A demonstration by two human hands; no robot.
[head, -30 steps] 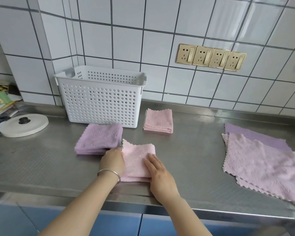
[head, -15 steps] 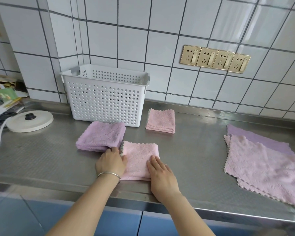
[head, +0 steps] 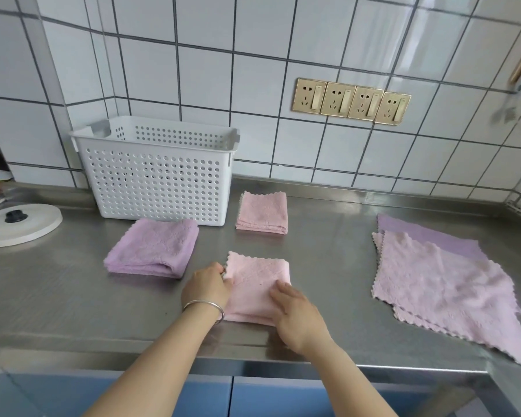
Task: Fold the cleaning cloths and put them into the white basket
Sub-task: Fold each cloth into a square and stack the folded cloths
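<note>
Our white basket [head: 160, 173] stands at the back of the steel worktop [head: 328, 266]; we cannot tell what it holds. In front of the basket lies a folded purple cloth [head: 152, 248], and beside the basket a small folded pink cloth [head: 263, 212]. Nearer the worktop's front edge than the basket, our left hand [head: 206, 285] grips the left edge of the pink cloth [head: 257, 278] while our right hand [head: 297, 316] presses flat on it. Unfolded cloths [head: 442, 284] lie well right of the basket.

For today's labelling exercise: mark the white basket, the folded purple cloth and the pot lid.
white basket [head: 160, 188], head view, perforated front wall.
folded purple cloth [head: 154, 245], head view, top face.
pot lid [head: 33, 225], head view, flat white top.
</note>
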